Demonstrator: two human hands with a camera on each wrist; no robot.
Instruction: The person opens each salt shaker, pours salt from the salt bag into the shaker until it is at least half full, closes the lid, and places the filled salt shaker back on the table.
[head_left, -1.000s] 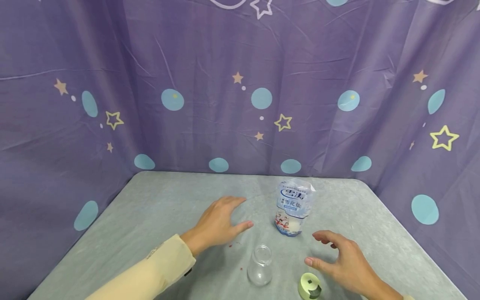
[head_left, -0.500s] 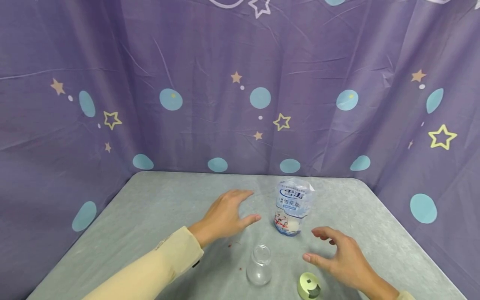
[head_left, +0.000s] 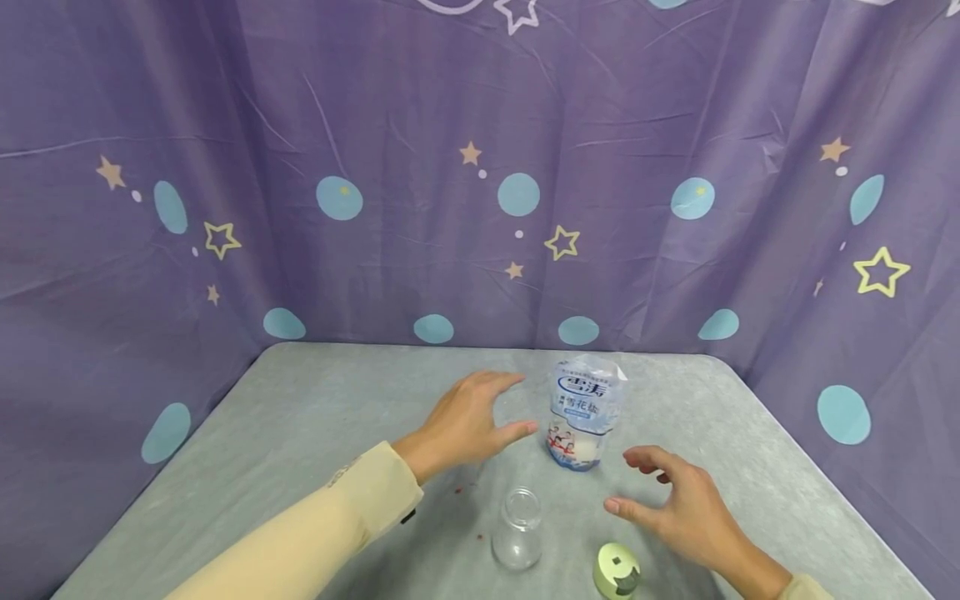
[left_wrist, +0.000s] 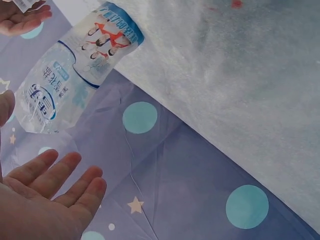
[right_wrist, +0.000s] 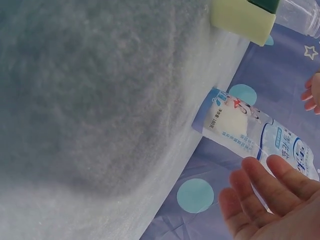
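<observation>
A blue and white bag of salt (head_left: 581, 417) stands upright toward the back right of the table, clear at its top. Just left of it hovers my left hand (head_left: 467, 423), thumb and fingers spread and holding nothing. The left wrist view has the bag (left_wrist: 75, 70) beyond the fingers of this hand (left_wrist: 55, 200). My right hand (head_left: 690, 517) is in front and to the right of the bag, apart from it, with fingers loosely bent and nothing in its grasp. A clear glass jar (head_left: 517, 533), uncapped, stands between the hands at the front.
Near the right hand sits a pale green round lid (head_left: 613, 575) with a dark green flap. Small red specks (head_left: 459, 491) dot the grey table (head_left: 337, 400). A purple patterned curtain (head_left: 450, 208) hangs behind and at both sides.
My left hand has moved right and away from me, closer to the bag of salt. The right hand has shifted only slightly. Bag, jar and lid stay put.
</observation>
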